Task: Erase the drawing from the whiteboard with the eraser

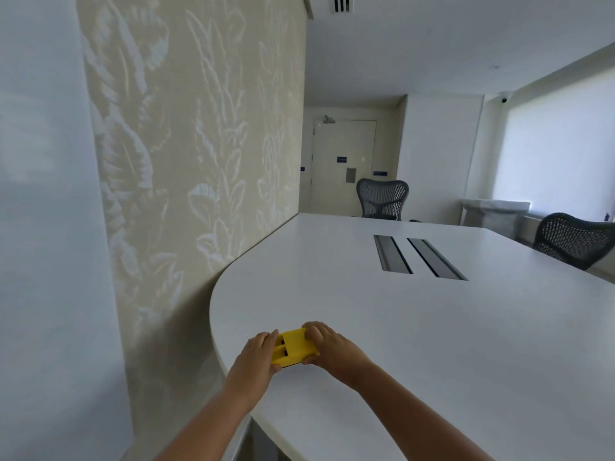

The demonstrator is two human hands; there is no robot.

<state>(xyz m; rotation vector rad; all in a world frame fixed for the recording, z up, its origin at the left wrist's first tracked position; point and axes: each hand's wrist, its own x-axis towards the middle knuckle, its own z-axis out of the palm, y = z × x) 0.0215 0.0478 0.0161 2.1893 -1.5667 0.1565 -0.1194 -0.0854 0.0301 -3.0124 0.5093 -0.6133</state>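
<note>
Yellow eraser (293, 348), white table (416, 327), beige wall (199, 144) with pale leaf pattern, dark mesh chairs (382, 198).

Eraser (293, 349) ends under both hands

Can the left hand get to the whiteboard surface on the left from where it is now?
Probably yes: the left hand shares the yellow eraser with the right hand; nothing visible blocks the way left.
</note>
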